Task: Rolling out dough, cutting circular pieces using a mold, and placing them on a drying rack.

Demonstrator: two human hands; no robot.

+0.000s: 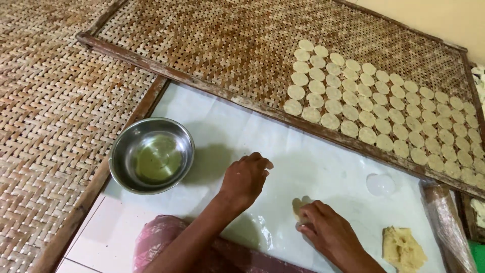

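Note:
My right hand (328, 232) presses its fingers on a small pale piece of dough (299, 206) lying on the white sheet (242, 131). My left hand (246, 178) rests beside it with fingers curled, fingertips touching the sheet and holding nothing. A lump of yellowish dough (401, 247) lies to the right of my right hand. A flat clear round disc (380, 184) lies on the sheet further right.
A steel bowl (151, 155) with a little oily liquid stands at the left on the sheet. A woven bamboo tray (227, 50) with a wooden frame lies beyond, with several rows of round pale dough discs (384, 111) on its right half. A plastic-wrapped roller (447, 222) lies at the right edge.

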